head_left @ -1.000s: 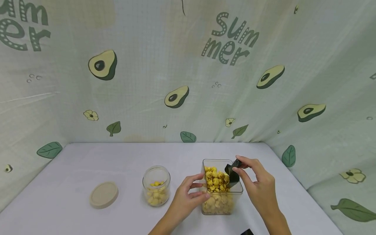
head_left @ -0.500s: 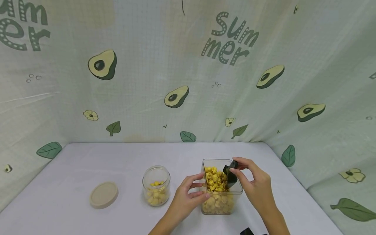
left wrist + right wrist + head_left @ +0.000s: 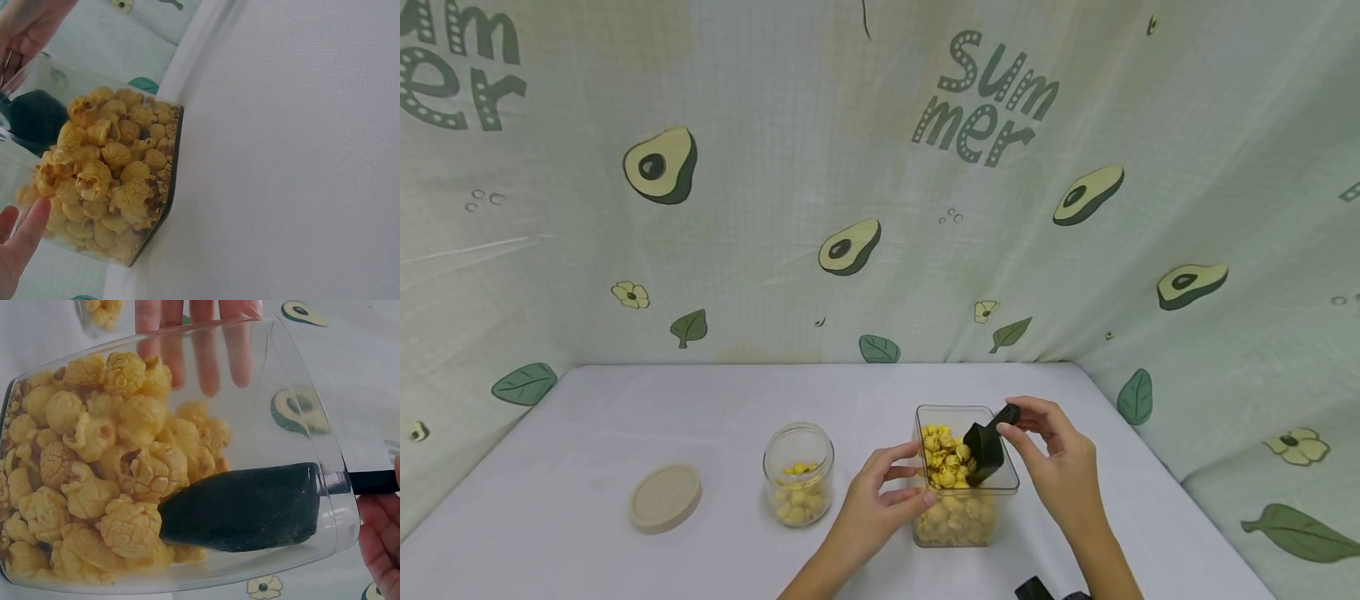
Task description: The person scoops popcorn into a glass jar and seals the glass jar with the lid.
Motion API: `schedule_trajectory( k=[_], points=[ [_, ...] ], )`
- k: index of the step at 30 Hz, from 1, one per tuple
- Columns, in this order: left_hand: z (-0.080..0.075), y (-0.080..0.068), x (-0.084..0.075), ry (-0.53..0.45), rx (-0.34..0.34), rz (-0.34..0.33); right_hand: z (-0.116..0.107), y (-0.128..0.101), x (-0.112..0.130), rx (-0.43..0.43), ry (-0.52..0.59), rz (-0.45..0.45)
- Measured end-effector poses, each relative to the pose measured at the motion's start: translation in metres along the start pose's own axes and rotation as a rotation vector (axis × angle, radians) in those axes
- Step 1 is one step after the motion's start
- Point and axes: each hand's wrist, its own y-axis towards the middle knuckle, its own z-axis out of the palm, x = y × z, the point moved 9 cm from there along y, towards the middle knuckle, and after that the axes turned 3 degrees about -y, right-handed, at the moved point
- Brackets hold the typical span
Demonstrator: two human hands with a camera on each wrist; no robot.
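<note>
A clear square-rimmed container (image 3: 955,521) holds yellow popcorn (image 3: 946,454). My right hand (image 3: 1063,467) pinches the handle of a black scoop (image 3: 983,450) between thumb and fingers above the container's right rim. The scoop's bowl is inside, its tip against the popcorn, as the right wrist view shows through the wall. My left hand (image 3: 880,496) touches the container's left side; its fingers (image 3: 203,356) lie fairly straight along the outer wall. In the left wrist view, the popcorn (image 3: 112,169) fills the lower part, with the dark scoop (image 3: 37,119) above it.
Left of the container stands a round glass jar (image 3: 799,475) with some popcorn in it. Farther left a round beige lid (image 3: 665,498) lies on the white table (image 3: 737,558). A black object (image 3: 1033,588) shows at the bottom edge. A printed curtain (image 3: 760,167) encloses the table.
The scoop has shifted left in the container and turned, so more of its bowl and handle shows. My right hand dipped left, then rose slightly. The left hand stays in place.
</note>
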Motion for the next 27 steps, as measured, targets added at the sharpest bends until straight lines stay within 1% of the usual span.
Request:
schedule_trajectory(
  k=[2,6,8,19,24,27],
  points=[
    [0.000,0.000,0.000,0.003,0.001,-0.002,-0.002,0.000,-0.006,-0.007,0.043,0.053],
    [0.000,0.001,0.000,0.003,0.004,-0.003,-0.003,-0.001,-0.017,-0.015,0.092,0.157],
    [0.000,0.001,0.000,0.002,0.003,-0.001,-0.004,-0.001,-0.022,-0.017,0.115,0.190],
    [0.001,0.000,-0.001,0.011,0.001,-0.003,-0.003,-0.005,-0.036,-0.005,0.138,0.369],
    [0.001,0.000,0.000,0.001,0.001,-0.014,-0.007,-0.009,-0.044,-0.052,0.250,0.469],
    [0.000,0.000,0.000,0.001,-0.005,-0.019,-0.007,-0.011,-0.050,-0.047,0.289,0.524]
  ],
)
